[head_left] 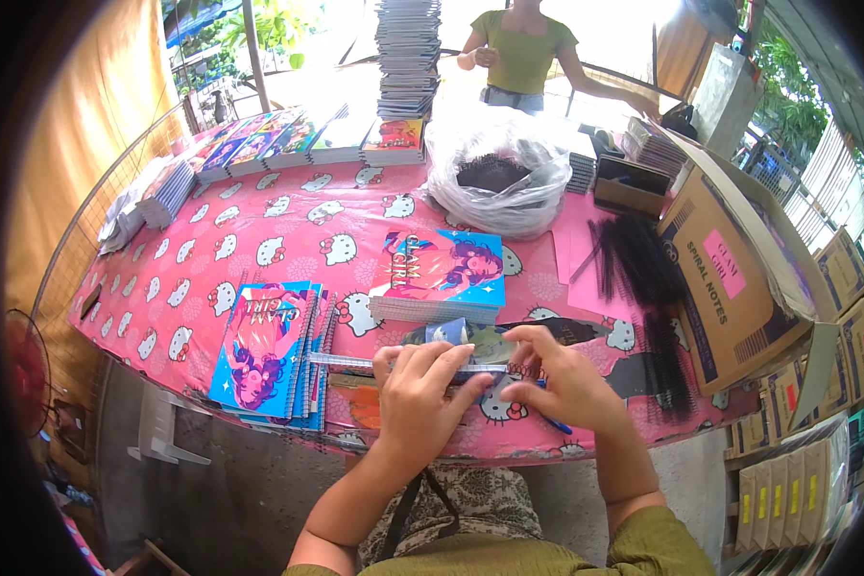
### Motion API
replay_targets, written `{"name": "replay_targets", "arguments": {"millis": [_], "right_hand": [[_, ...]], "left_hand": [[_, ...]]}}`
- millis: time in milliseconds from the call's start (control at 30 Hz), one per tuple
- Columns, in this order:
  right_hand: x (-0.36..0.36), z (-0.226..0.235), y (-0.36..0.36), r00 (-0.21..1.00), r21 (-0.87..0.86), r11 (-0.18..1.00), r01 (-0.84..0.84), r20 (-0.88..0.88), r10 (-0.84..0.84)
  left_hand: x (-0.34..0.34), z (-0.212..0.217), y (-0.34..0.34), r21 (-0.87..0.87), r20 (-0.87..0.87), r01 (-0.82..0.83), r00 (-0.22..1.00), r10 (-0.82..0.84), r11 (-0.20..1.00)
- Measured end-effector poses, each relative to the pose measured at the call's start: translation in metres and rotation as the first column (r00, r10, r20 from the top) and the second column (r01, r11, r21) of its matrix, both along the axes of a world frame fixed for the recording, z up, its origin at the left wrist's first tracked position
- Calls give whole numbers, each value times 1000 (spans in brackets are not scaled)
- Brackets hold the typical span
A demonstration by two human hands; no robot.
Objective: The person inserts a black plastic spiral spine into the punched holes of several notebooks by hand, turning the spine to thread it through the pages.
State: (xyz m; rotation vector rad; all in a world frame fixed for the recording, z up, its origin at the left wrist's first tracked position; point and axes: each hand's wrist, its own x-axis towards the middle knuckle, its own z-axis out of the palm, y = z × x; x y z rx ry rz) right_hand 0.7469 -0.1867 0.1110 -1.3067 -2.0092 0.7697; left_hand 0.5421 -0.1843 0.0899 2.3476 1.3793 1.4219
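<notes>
Left hand (420, 384) clamped flat on notebook (451, 360) to steady it on counter (288, 230); right hand (559, 382) pinching black spiral coil (520, 370) at its edge.

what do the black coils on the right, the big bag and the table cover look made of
Black coils: likely plastic, thin and matte, though coated wire is possible. Bag: thin clear plastic film, crinkled with glossy highlights. Table cover: probably vinyl or coated cloth, smooth pink print with a slight sheen, draping over the edge.

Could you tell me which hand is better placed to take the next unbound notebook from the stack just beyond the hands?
Probably the right hand: its fingertips lie closest to the unbound notebook stack, while the left hand presses down the notebook being bound.
</notes>
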Motion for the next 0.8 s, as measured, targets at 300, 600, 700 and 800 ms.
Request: {"name": "replay_targets", "arguments": {"millis": [300, 600, 700, 800], "right_hand": [[-7, -5, -9, 982, 421, 906, -57, 188, -26], [6, -57, 73, 824, 213, 925, -313, 545, 153], [11, -105, 77, 766, 334, 867, -369, 638, 80], [15, -110, 72, 850, 344, 904, -253, 525, 38]], "left_hand": [[-9, -6, 1, -22, -38, 38, 999, -39, 999], [-21, -9, -5, 2, -56, 134, 989, -133, 991], [-14, -2, -5, 5, 11, 73, 997, -73, 997], [-15, -7, -3, 9, 24, 78, 997, -79, 997]]}}
